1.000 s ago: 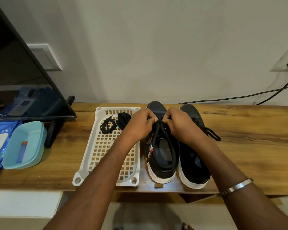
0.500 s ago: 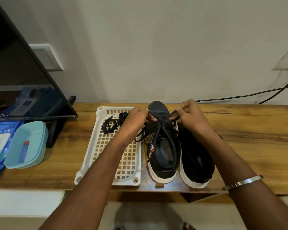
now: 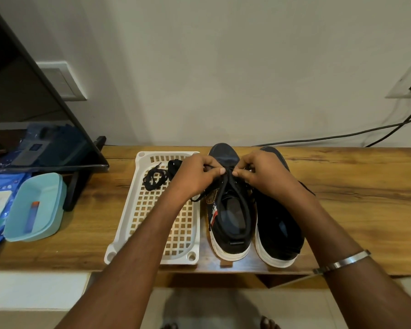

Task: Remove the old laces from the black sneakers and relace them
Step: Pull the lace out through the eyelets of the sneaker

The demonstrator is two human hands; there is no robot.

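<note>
**Both hands pinching the lace on the left sneaker**

Two black canvas sneakers with white rubber soles are sitting side by side on the wooden tabletop point(image 3: 356, 200), toes pointing toward 12 o'clock. The left sneaker point(image 3: 230, 224) is lying just beside the white plastic lattice tray point(image 3: 161, 224), which is at its 9 o'clock; the right sneaker point(image 3: 279, 230) is touching it at 3 o'clock.

The left hand point(image 3: 195, 178) is curling its fingers and thumb around the black flat shoelace point(image 3: 226, 186) over the left sneaker's tongue, near the toe end. The right hand point(image 3: 262, 175) is pinching the same lace from the 3 o'clock side, thumb tips of the two hands nearly meeting. A loose end of the lace is trailing out below the left hand, toward the tray.

A bundle of loose black laces point(image 3: 158, 175) is lying in the tray's 12 o'clock end. A silver metal bangle point(image 3: 342, 262) is circling the right forearm. Far out at 9 o'clock, a pale teal plastic tub point(image 3: 36, 207) is resting beside a dark flat screen point(image 3: 29, 119).
</note>
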